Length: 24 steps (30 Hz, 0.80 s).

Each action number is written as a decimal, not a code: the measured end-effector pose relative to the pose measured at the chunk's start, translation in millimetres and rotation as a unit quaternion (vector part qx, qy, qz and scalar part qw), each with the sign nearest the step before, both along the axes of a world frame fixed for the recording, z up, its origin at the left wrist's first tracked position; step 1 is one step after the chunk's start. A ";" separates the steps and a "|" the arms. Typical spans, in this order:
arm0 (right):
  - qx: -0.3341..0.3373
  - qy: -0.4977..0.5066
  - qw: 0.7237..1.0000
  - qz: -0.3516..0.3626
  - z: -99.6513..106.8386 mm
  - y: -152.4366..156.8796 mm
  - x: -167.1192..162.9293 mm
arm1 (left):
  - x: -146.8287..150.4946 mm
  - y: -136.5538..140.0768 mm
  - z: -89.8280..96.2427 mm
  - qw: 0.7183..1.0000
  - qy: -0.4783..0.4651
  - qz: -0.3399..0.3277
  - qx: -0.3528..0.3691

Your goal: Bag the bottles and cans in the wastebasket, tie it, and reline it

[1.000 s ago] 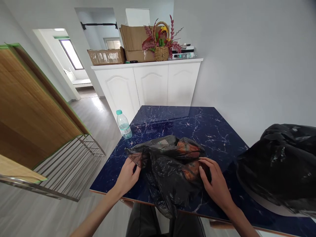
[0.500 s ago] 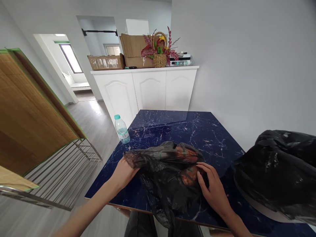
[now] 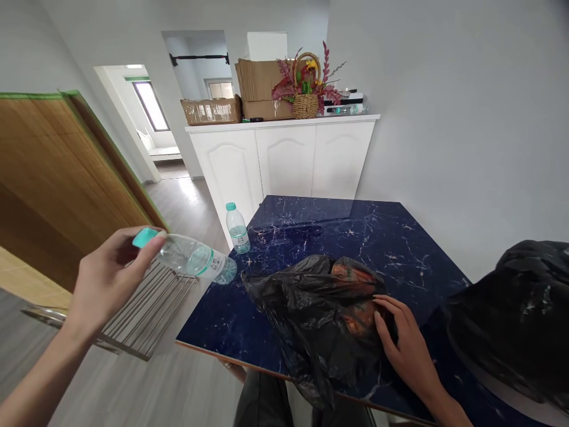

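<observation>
My left hand (image 3: 106, 279) holds a clear plastic bottle (image 3: 191, 261) with a teal cap, lying sideways in the air left of the table edge. My right hand (image 3: 406, 344) rests flat on a crumpled black plastic bag (image 3: 311, 314) on the dark blue marbled table (image 3: 355, 231); orange-brown contents show through the bag near my fingers. A second, upright water bottle (image 3: 237, 228) with a teal cap stands at the table's left edge.
A large black bag (image 3: 515, 320) bulges at the right. A wire rack (image 3: 146, 308) and a bamboo board (image 3: 57, 178) stand to the left. White cabinets (image 3: 284, 160) at the back carry cardboard boxes and a flower basket (image 3: 306, 89).
My left hand left the black bag and now holds a bottle out to the left. The right hand stays on the bag. The view has shifted slightly.
</observation>
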State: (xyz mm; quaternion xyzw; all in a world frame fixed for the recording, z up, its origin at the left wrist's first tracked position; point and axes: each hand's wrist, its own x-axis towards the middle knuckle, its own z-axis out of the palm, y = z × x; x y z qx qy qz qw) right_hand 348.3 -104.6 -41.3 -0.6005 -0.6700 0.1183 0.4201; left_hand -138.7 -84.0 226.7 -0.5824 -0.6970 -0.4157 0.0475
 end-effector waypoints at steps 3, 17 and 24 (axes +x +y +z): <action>0.005 -0.004 1.000 0.002 -0.7 0.4 -0.2 | 0.3 39.5 -4.2 0.997 0.074 -0.018 -0.016; 0.008 -0.011 1.000 0.001 -2.2 1.7 0.4 | -2.9 162.2 -58.7 0.984 0.133 -0.046 -0.106; 0.015 -0.010 1.000 -0.002 0.5 1.0 0.0 | -3.1 153.4 -61.2 0.985 0.117 -0.046 -0.116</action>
